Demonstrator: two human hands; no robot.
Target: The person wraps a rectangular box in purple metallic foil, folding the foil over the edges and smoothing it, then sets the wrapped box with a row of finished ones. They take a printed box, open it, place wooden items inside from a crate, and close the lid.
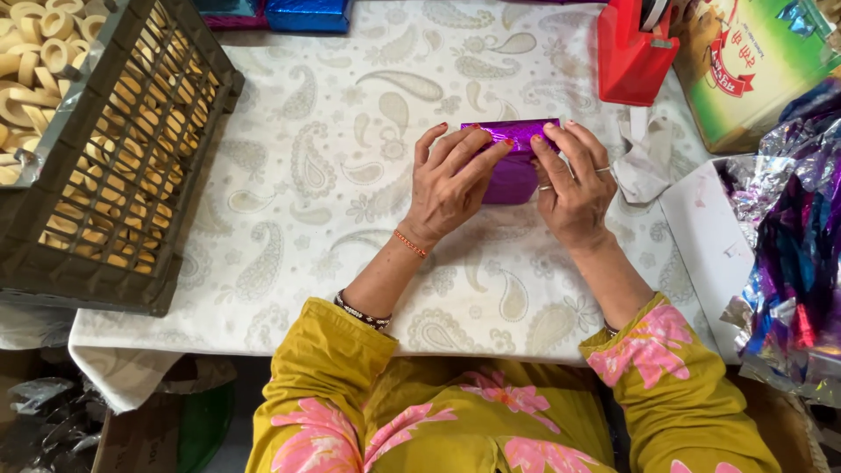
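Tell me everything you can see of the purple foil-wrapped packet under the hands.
The purple packet is a small rectangular block in shiny, crinkled purple foil, lying flat on the paisley tablecloth near the table's middle. The left hand covers its left side, the right hand its right edge, fingertips pressing the top. Its underside is hidden.

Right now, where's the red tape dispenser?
In the head view, the red tape dispenser stands at the table's far right edge, beyond the right hand, beside a green box.

a table under a pale paisley cloth (350, 131) in soft, even light.
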